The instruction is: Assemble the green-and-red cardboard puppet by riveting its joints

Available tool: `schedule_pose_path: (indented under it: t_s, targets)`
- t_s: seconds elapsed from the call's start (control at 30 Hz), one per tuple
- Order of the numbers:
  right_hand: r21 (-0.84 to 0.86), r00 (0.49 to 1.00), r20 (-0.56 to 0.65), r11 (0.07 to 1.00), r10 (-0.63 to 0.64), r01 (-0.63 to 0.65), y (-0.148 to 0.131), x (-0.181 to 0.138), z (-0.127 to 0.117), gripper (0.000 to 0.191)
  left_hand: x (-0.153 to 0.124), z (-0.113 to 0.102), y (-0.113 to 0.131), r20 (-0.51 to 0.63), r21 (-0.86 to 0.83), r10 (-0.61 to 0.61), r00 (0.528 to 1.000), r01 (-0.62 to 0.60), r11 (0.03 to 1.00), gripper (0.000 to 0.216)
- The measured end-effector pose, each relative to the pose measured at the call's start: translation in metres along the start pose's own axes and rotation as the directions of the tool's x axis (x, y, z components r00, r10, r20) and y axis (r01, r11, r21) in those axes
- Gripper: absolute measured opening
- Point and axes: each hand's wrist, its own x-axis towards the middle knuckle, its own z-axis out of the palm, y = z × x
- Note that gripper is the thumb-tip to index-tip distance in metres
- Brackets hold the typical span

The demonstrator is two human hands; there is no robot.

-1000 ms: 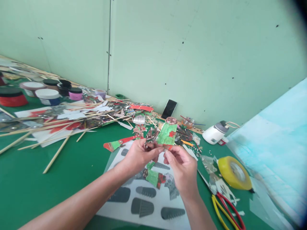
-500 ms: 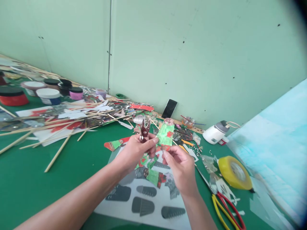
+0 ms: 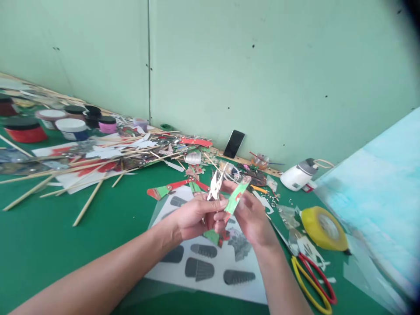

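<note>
My left hand (image 3: pixel 198 213) is closed around metal hole-punch pliers (image 3: pixel 215 186), whose jaws point up and away from me. In my right hand (image 3: pixel 254 214) is a green painted cut-out (image 3: pixel 235 199) with red patches, tilted so that it shows narrow. My left fingertips are close to its lower left edge; whether they touch it I cannot tell. Below both hands lies a white sheet (image 3: pixel 183 284) printed with dark shapes, partly covered by other painted pieces. A jointed red and green strip (image 3: pixel 163 191) rests beyond my left wrist.
Wooden sticks (image 3: pixel 88 203) and paper scraps crowd the left, with paint jars (image 3: pixel 24 131) behind. A phone (image 3: pixel 234 144) leans against the wall. To the right are scissors (image 3: pixel 313 280), a yellow tape roll (image 3: pixel 324 227) and a white bottle-like device (image 3: pixel 297 175).
The green cut-out has turned from facing me to nearly edge-on. The pliers have moved right and turned, now catching light. My right hand has shifted up behind the cut-out.
</note>
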Motion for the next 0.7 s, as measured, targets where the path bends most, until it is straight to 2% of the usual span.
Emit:
schedule_pose_path:
  t_s: [0.07,0.13,0.27,0.37,0.5,0.57,0.7]
  targets:
    - [0.058,1.0,0.007,0.998,0.02,-0.02,0.004,0.001,-0.003,0.029,0.002,0.001,-0.006,0.014,-0.011,-0.015,1.0,0.015,1.0,0.022]
    - [0.093,0.999,-0.04,0.996,0.01,-0.006,0.006,0.003,-0.003,0.02,0.003,0.0,-0.009,0.011,-0.018,-0.006,1.0,0.006,1.0,0.02]
    - [0.108,0.989,-0.148,0.994,0.001,0.015,0.008,0.005,-0.002,0.023,0.005,-0.003,-0.011,-0.01,-0.01,-0.006,1.0,0.006,1.0,0.017]
    - [0.108,0.979,-0.202,0.994,0.002,0.02,0.009,0.006,-0.003,0.026,0.007,-0.006,-0.013,-0.116,0.026,0.001,0.993,0.002,1.0,0.014]
    - [0.068,0.957,-0.286,0.996,-0.04,0.061,0.01,0.007,-0.006,0.025,0.011,-0.012,-0.012,-0.304,0.074,0.047,0.952,-0.025,0.997,0.016]
    - [0.032,0.944,-0.318,0.994,-0.085,0.1,0.01,0.007,-0.007,0.024,0.012,-0.014,-0.009,-0.332,0.086,0.068,0.941,-0.042,0.995,0.02]
    - [-0.01,0.923,-0.362,0.991,-0.128,0.134,0.01,0.006,-0.008,0.02,0.011,-0.013,-0.006,-0.303,0.082,0.069,0.951,-0.047,0.996,0.022]
